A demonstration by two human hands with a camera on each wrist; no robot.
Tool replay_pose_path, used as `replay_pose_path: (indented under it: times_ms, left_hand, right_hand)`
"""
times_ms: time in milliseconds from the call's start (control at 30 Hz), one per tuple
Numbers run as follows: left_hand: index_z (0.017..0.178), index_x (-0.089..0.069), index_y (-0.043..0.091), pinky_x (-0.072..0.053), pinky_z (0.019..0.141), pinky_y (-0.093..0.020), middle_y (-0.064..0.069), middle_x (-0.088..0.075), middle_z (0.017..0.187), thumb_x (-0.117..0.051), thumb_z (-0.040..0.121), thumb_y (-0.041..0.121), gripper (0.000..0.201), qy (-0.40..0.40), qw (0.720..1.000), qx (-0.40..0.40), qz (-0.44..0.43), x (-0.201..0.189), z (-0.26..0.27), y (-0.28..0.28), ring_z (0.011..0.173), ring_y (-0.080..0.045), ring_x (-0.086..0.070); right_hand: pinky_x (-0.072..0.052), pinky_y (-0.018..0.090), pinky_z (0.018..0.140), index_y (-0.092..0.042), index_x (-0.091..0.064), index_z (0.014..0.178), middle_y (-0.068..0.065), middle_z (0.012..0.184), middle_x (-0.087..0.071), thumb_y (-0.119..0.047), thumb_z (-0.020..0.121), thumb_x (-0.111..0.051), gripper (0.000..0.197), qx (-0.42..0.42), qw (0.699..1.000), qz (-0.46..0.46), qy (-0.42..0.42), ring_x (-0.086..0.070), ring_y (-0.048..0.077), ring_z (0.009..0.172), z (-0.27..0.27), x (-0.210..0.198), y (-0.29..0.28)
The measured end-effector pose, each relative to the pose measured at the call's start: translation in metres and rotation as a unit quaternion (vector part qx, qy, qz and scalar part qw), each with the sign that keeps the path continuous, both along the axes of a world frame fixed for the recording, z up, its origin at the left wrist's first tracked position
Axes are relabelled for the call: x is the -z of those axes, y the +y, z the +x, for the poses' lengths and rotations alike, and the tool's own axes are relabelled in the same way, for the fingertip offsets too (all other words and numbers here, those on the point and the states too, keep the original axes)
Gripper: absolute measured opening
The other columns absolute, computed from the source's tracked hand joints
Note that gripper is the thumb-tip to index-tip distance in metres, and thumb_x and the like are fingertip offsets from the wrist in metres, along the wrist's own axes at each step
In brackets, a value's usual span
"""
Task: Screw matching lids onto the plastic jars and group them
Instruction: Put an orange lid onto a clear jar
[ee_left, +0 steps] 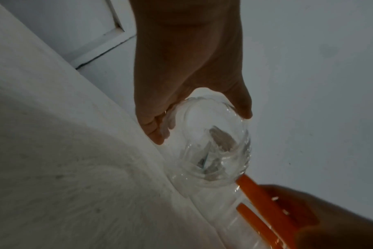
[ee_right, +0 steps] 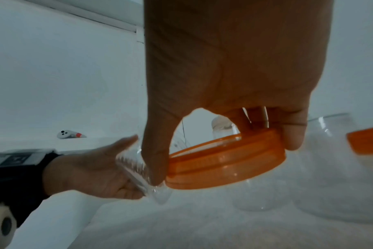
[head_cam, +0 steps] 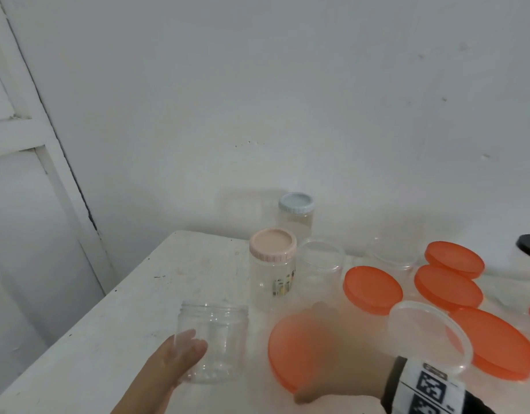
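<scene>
1. Left hand (head_cam: 180,358), lower centre-left of the head view: fingers curl loosely round the near side of a small clear jar (head_cam: 213,342). In the left wrist view the fingers (ee_left: 153,128) lie on one side of the jar and the thumb on the other, so the hand grips it. The jar stands upright on the white table (head_cam: 108,324), mouth open, no lid.

2. Right hand (head_cam: 338,357), lower centre-right of the head view: spread from above over a large orange lid (head_cam: 287,354). In the right wrist view the thumb and fingers (ee_right: 294,134) curl down over opposite edges of the lid, holding it by the rim. The lid sits tilted, just beside the small clear jar. Whether it rests on a jar underneath cannot be told.

3. A wide clear tub (head_cam: 431,333) stands open at the lower right, just beyond the right wrist band.

4. Further right and behind, four more orange lids lie among clear containers; the nearest of them (head_cam: 497,342) is partly behind the tub.

5. Mid-frame, a tall jar with a pink lid (head_cam: 272,246) screwed on stands beside an open clear jar (head_cam: 320,264).

6. Farthest, against the wall, a jar with a pale blue lid (head_cam: 296,203) stands closed.
</scene>
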State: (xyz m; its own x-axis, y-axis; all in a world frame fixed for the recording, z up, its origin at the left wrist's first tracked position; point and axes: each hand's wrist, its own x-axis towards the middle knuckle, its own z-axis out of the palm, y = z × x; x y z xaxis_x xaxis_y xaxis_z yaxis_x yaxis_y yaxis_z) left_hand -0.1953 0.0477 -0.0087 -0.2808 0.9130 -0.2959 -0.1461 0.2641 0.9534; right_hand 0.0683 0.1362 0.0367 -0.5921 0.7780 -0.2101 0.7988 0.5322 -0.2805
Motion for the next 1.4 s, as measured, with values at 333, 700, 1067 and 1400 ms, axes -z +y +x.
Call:
replay_pose_path:
  times_ms: [333,700,1067,1400]
  left_hand:
    - [0.136,-0.038,0.021,-0.042,0.098,-0.032,0.003,-0.049,0.126,-0.084,0.028,0.06,0.124,0.149,0.982,0.113,-0.037,0.003,0.074,0.017,0.117,-0.016,-0.051]
    - [0.119,-0.036,0.048,-0.043,0.076,-0.004,0.03,-0.051,0.115,-0.089,0.052,0.027,0.088,0.202,0.946,0.247,0.053,0.01,0.131,0.038,0.103,0.015,-0.051]
    - [0.116,-0.027,0.051,-0.038,0.065,0.006,0.031,-0.04,0.119,-0.089,0.037,0.056,0.101,0.259,0.94,0.221,0.024,0.043,0.131,0.051,0.101,0.023,-0.046]
    - [0.147,-0.012,0.024,-0.037,0.102,-0.026,0.008,-0.033,0.141,-0.091,0.054,0.035,0.122,0.269,0.944,0.19,-0.006,0.041,0.135,0.05,0.122,-0.009,-0.038]
  right_hand:
    - [-0.029,0.026,0.105,-0.022,0.001,0.152,-0.01,0.132,-0.015,-0.068,0.058,-0.067,0.125,0.043,0.995,0.067,0.053,-0.02,0.018,0.124,0.061,-0.029,-0.009]
    - [-0.028,0.025,0.099,-0.022,-0.004,0.15,-0.014,0.137,-0.015,-0.067,0.058,-0.072,0.123,0.028,0.996,0.051,0.07,-0.02,0.016,0.126,0.074,-0.036,-0.008]
    - [-0.039,0.046,0.105,-0.031,0.0,0.151,-0.003,0.145,-0.016,-0.052,0.065,-0.079,0.119,-0.052,0.996,-0.022,-0.073,-0.021,0.022,0.133,0.035,-0.037,0.007]
    - [-0.044,0.052,0.098,-0.036,-0.007,0.15,0.0,0.143,-0.02,-0.041,0.068,-0.082,0.111,-0.075,0.983,-0.049,-0.161,-0.026,0.024,0.132,0.016,-0.041,0.01]
